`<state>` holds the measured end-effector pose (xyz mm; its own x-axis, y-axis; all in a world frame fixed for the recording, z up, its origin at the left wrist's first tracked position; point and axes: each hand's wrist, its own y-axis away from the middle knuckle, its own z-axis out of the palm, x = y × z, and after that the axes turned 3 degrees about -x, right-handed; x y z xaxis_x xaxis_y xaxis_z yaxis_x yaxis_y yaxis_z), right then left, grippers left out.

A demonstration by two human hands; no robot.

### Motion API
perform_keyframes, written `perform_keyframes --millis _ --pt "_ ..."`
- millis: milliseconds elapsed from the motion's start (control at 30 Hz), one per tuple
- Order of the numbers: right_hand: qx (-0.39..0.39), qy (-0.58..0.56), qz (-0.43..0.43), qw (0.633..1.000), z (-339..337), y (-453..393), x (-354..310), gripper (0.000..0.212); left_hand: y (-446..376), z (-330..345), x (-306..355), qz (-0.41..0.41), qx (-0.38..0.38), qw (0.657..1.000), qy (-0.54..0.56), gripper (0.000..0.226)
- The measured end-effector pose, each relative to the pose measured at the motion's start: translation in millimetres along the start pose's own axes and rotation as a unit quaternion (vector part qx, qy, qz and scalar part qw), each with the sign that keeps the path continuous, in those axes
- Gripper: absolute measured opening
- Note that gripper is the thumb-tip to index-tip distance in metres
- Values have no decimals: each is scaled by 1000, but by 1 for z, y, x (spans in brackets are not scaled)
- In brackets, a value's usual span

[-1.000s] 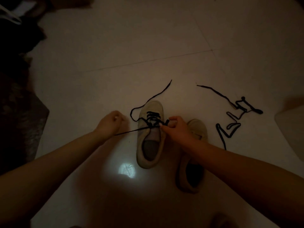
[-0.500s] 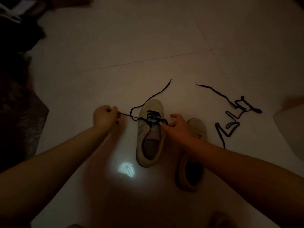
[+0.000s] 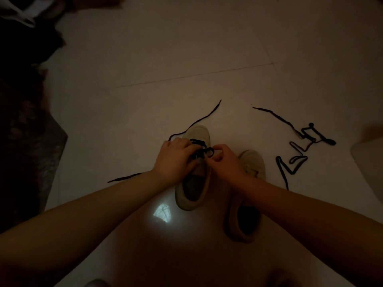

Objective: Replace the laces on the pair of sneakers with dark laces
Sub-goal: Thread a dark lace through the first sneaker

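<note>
Fingers of both the left hand [image 3: 173, 160] and right hand [image 3: 224, 162] curl in, pinching the thin dark lace [image 3: 202, 151] over the pale canvas sneaker [image 3: 193, 183] on the floor, apparently threading an eyelet.

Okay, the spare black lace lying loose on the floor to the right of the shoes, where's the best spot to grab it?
Pinch the spare lace at its straight far tip, coming from above. That end lies alone on bare floor, clear of the folded tangle, so it should trail out without knotting.
</note>
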<state>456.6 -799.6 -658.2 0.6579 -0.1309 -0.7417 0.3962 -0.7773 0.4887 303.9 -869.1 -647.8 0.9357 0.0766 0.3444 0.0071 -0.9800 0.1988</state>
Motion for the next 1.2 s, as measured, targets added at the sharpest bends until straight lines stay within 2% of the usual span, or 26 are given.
perform_keyframes --millis 100,200,433,500,567,600,633,800,900,967,1033,1067,1133,1200 --pt "-2 -3 -1 1000 0 -1 1 46 -11 7 9 -51 4 998 -27 33" --pt "0 -3 -2 1000 1 -2 2 47 -16 10 14 -86 20 996 -6 25" --pt "6 12 3 1000 2 -7 5 50 6 1 5 -36 79 996 25 16" --pt "9 18 3 1000 2 -8 6 50 21 -2 0 -6 10 1000 4 19" --pt "11 19 1 1000 3 -9 7 49 32 -9 2 30 -140 989 29 19" --pt "14 21 -2 1000 4 -9 7 49 34 -14 5 37 -223 973 48 17" --pt "17 24 -4 1000 5 -10 7 49 34 -18 8 43 -275 959 53 16" --pt "17 38 -14 999 4 -9 5 47 15 -37 8 56 -349 935 -14 16" --pt "13 48 -6 999 4 -9 3 45 8 -47 -4 51 -379 923 38 5" --pt "16 53 -9 998 4 -8 0 43 6 -52 -13 51 -382 919 80 9" --pt "16 76 -46 996 6 -7 -1 41 3 -58 -21 47 -352 932 69 3" --pt "17 93 -72 993 7 -7 -1 41 2 -62 -25 39 -302 951 45 7" --pt "20 113 -108 987 8 -5 -4 43 -2 -70 -32 17 -140 990 -14 12" --pt "19 142 -144 979 10 -3 -7 41 -5 -77 -36 -1 0 1000 -24 16"
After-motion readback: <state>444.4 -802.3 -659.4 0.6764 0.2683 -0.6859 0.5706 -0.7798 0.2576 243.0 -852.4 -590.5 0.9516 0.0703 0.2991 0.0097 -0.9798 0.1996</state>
